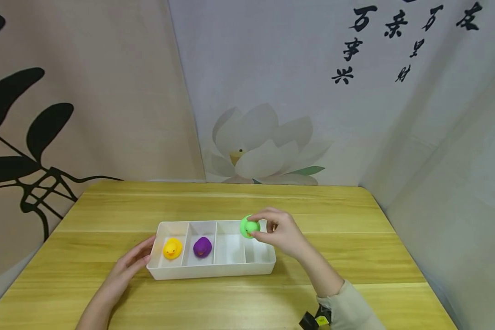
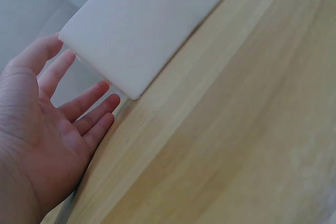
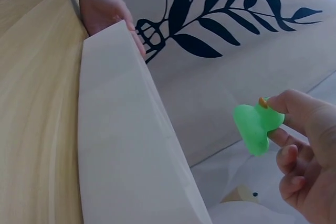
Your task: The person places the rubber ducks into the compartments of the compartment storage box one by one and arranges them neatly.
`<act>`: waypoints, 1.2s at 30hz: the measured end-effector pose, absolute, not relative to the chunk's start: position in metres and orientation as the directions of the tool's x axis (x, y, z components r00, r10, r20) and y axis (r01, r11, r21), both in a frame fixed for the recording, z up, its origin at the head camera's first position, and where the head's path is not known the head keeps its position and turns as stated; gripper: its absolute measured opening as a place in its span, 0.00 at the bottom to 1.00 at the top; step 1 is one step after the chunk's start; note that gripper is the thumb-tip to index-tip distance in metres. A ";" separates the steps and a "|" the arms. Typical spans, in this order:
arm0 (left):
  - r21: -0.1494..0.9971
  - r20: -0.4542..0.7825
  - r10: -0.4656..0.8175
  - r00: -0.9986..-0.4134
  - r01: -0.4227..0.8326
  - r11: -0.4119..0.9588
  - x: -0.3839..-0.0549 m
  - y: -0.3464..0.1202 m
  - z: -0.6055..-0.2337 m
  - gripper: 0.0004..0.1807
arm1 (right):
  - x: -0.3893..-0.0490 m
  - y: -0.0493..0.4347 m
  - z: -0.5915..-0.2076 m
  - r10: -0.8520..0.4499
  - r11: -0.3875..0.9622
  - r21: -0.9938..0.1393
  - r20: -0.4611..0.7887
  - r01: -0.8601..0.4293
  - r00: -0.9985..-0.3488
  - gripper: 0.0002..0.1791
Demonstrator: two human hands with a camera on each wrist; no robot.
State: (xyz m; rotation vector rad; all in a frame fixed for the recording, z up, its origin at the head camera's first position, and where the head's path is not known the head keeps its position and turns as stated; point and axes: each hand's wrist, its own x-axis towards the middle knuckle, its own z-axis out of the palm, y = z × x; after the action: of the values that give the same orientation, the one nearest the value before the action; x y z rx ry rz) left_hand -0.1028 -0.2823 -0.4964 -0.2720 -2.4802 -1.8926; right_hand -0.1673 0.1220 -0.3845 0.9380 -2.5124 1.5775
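A green rubber duck [image 1: 249, 227] with an orange beak is pinched between the thumb and fingers of my right hand [image 1: 282, 231], above the right part of a white divided tray [image 1: 206, 272]. In the right wrist view the green duck [image 3: 257, 124] hangs above the tray's rim. My left hand [image 1: 128, 266] rests at the tray's left end, and in the left wrist view its straight fingers touch the white end wall [image 2: 105, 61]. A yellow rubber duck [image 1: 172, 249] sits in the leftmost compartment. In the compartment beside it lies a purple rubber duck [image 1: 202, 247].
The tray stands on a wooden table [image 1: 189, 305]. Behind the table hang fabric backdrops, one with dark leaves [image 1: 49, 128], another with a pale lotus [image 1: 268, 146] and black writing. A black wrist device [image 1: 315, 318] sits by the right sleeve [image 1: 352, 307].
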 end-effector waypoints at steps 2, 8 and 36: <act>0.955 0.112 0.130 -0.985 0.143 0.258 -0.103 -0.282 -0.496 0.25 | -0.169 0.118 -0.386 -0.491 0.311 -0.804 0.320 -0.506 -0.811 0.14; 0.958 0.105 0.126 -0.986 0.134 0.254 -0.103 -0.282 -0.496 0.25 | -0.176 0.107 -0.393 -0.526 0.347 -0.790 0.282 -0.506 -0.802 0.14; 0.959 0.109 0.134 -0.985 0.139 0.248 -0.102 -0.282 -0.495 0.25 | -0.199 0.077 -0.433 -0.634 0.433 -0.786 0.083 -0.441 -0.769 0.15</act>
State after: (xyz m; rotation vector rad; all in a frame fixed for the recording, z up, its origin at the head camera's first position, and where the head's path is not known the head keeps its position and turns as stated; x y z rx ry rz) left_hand -0.1019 -0.2820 -0.4951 -0.2710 -2.4782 -1.9040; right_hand -0.1986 0.0775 -0.4331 1.0858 -2.8442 1.4412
